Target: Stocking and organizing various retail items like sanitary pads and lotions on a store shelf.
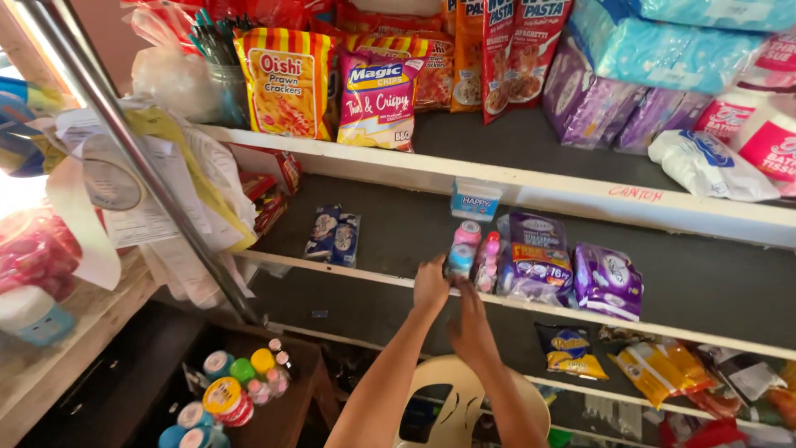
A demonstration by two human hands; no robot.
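Your left hand (430, 284) is at the shelf (365, 278) edge, its grip closed around a small blue-capped bottle (460, 257) that stands among pink-capped bottles (489, 253), just left of the purple packs (537, 257). The bottle looks light, stiff plastic and probably smooth, so take it round the body below the cap, not by the cap. Your right hand (471, 332) sits just below, fingers loosely spread and holding nothing, near the shelf lip. More small bottles stand in a box (286, 406) low on the left.
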